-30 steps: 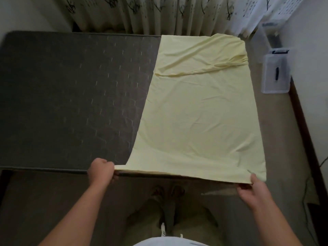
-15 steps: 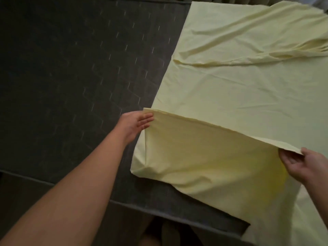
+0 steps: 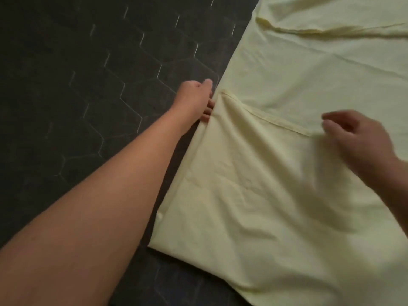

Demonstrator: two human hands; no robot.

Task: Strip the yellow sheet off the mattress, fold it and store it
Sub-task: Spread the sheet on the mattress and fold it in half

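Dark grey quilted mattress (image 3: 88, 85), stitched in a pale hexagon pattern, fills the left and lower part of the view. Nothing but a bare forearm lies across it. On its right part lies the pale yellow cloth sheet (image 3: 309, 74), spread flat, with a raised wrinkle ridge (image 3: 309, 30) running across it near the top edge. The near part of the sheet is doubled over onto itself as a folded flap (image 3: 254, 184). The flap's hemmed edge (image 3: 276, 122) runs slantwise from the left hand towards the right hand.

The left hand (image 3: 195, 96) sits at the flap's left corner, where sheet meets bare mattress. Its fingers (image 3: 208, 106) are curled and touch the cloth edge. Their tips are hidden under the fold, so it is not clear whether they grip the corner or only rest against it.

The right hand (image 3: 357, 138) hangs over the far end of the hem with fingers loosely bent. It is blurred, and I cannot tell whether it pinches the cloth or is just above it.
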